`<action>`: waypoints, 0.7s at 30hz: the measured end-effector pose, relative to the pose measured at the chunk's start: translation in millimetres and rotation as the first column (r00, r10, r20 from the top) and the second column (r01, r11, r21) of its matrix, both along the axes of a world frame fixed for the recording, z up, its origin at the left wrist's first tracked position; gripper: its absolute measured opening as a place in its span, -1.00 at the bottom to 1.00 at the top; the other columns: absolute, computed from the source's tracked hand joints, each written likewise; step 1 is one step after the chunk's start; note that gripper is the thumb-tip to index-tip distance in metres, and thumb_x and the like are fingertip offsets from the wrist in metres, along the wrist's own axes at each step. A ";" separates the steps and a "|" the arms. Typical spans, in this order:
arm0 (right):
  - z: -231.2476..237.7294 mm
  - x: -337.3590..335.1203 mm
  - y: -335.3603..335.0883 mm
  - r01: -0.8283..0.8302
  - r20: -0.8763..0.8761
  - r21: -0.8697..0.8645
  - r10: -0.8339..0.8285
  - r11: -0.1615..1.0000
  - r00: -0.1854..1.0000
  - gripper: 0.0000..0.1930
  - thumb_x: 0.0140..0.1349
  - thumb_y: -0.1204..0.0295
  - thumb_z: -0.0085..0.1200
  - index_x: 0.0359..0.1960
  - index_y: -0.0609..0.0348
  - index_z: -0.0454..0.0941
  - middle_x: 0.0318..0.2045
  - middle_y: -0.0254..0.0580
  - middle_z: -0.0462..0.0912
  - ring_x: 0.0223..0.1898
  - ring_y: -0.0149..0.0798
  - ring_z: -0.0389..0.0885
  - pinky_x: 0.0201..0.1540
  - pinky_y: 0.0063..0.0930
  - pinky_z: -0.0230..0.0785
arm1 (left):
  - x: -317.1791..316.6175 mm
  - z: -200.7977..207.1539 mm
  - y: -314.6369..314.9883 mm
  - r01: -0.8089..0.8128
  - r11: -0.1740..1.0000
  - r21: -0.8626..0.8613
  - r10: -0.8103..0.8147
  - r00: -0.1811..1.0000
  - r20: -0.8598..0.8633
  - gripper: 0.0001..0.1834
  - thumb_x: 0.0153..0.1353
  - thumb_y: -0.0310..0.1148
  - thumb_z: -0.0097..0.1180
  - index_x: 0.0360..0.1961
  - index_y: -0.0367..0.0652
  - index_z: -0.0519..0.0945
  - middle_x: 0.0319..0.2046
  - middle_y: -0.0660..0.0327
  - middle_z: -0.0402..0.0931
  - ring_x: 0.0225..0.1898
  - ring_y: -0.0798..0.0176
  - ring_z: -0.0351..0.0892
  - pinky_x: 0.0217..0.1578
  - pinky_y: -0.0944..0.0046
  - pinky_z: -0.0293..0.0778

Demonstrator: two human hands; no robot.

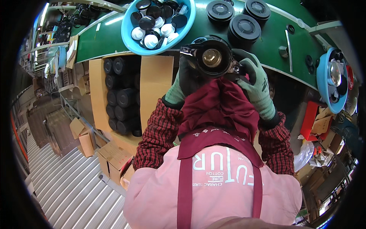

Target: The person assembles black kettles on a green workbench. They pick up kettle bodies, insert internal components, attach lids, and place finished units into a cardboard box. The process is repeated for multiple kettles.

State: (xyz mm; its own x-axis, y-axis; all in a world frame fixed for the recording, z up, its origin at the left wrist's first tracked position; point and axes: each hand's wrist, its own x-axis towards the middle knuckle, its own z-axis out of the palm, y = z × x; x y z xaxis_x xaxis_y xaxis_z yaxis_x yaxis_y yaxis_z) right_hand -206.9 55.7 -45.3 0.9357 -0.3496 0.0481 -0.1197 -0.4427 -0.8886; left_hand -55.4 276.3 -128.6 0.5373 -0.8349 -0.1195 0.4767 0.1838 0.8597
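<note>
A dark, glossy jug [225, 47] with a wide round mouth is held up in front of my apron, at the edge of the green bench. Its opening faces up, and a yellowish round bottom shows inside. A spout or handle-like part juts from its left side. My left hand [186, 78], in a green glove with a black palm, grips the left side; its fingers are partly hidden. My right hand [254, 78], gloved alike, has its fingers round the right side, beside a small shiny part of the jug.
On the green bench [103, 36] stand a blue basin [127, 28] of black and white lids and several black round lidded pieces [244, 28]. Another blue basin [322, 76] is at the right. Below, a cardboard box [154, 87] holds black cylinders; a red bin [309, 120] sits right.
</note>
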 end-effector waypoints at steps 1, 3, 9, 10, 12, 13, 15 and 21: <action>1.8 1.7 1.2 0.016 0.033 -0.009 -0.016 1.000 0.999 -0.62 0.05 0.47 0.36 -0.08 0.32 0.58 0.13 -0.04 0.61 -0.07 -0.10 0.60 0.03 -0.37 0.47 | 1.5 -9.4 4.3 -0.065 0.994 0.088 0.057 0.995 0.088 -0.33 0.46 -0.06 -0.03 0.48 -0.13 0.19 0.36 0.07 0.32 0.37 0.07 0.37 0.33 0.03 0.43; 1.1 1.0 2.7 0.044 0.082 0.090 -0.051 0.995 0.995 -0.61 0.04 0.54 0.34 -0.07 0.33 0.57 0.14 -0.05 0.60 -0.04 -0.18 0.60 0.04 -0.40 0.46 | 1.8 -32.3 18.8 -0.211 0.945 0.249 0.142 0.953 0.269 -0.29 0.38 -0.23 0.17 0.45 -0.21 0.20 0.30 0.02 0.35 0.32 0.04 0.40 0.25 0.08 0.46; 29.5 -1.9 7.6 0.046 0.021 0.141 -0.049 0.989 0.999 -0.63 -0.08 0.70 0.18 -0.13 0.36 0.54 0.19 0.01 0.58 0.08 -0.19 0.60 0.11 -0.41 0.42 | 0.1 86.3 13.1 -0.575 0.818 0.010 0.188 0.284 0.940 -0.02 0.11 -0.34 0.49 0.47 -0.33 0.18 0.26 -0.06 0.38 0.27 -0.05 0.39 0.23 0.10 0.39; 26.9 -5.5 5.1 0.056 -0.005 0.098 -0.056 0.994 0.998 -0.63 -0.11 0.69 0.17 -0.16 0.36 0.54 0.20 0.01 0.58 0.10 -0.15 0.60 0.12 -0.39 0.42 | 3.4 111.0 14.5 -0.506 0.861 0.049 0.103 0.267 0.958 0.01 0.07 -0.30 0.52 0.47 -0.33 0.20 0.30 -0.08 0.35 0.31 -0.07 0.37 0.27 0.06 0.36; 33.4 -4.4 -5.1 0.004 -0.032 0.024 -0.003 1.000 0.999 -0.65 -0.17 0.66 0.15 -0.22 0.33 0.54 0.21 0.05 0.58 0.16 -0.05 0.60 0.17 -0.33 0.40 | 8.8 143.7 12.2 -0.412 0.903 0.126 0.016 0.323 0.946 0.05 -0.03 -0.24 0.56 0.46 -0.31 0.28 0.42 -0.12 0.26 0.39 -0.12 0.32 0.34 0.00 0.30; 42.8 -7.4 -2.2 -0.004 -0.034 0.054 0.006 0.999 0.999 -0.67 -0.12 0.56 0.21 -0.22 0.31 0.55 0.21 0.09 0.58 0.17 -0.02 0.59 0.18 -0.31 0.39 | 12.7 143.9 7.0 -0.375 0.924 0.076 0.053 0.323 0.945 0.06 -0.04 -0.16 0.58 0.45 -0.29 0.31 0.41 -0.15 0.25 0.40 -0.16 0.31 0.35 -0.04 0.30; 59.7 -6.8 1.7 0.015 -0.032 0.154 -0.010 0.988 0.999 -0.65 -0.04 0.36 0.31 -0.23 0.29 0.57 0.21 0.16 0.57 0.20 0.03 0.57 0.22 -0.27 0.37 | 11.9 138.5 1.9 -0.318 0.946 -0.060 0.166 0.318 0.934 0.08 -0.06 -0.02 0.62 0.43 -0.24 0.35 0.39 -0.20 0.23 0.41 -0.22 0.30 0.36 -0.10 0.32; 53.4 0.3 3.5 0.045 -0.035 0.095 -0.042 0.994 0.999 -0.55 0.02 0.16 0.36 -0.22 0.29 0.57 0.21 0.20 0.57 0.19 0.08 0.59 0.22 -0.21 0.39 | 23.2 159.4 -18.3 -0.327 0.941 0.087 -0.158 -0.197 0.968 -0.50 0.00 0.20 0.39 -0.08 0.25 0.72 0.15 0.23 0.57 0.20 -0.03 0.51 0.08 -0.09 0.49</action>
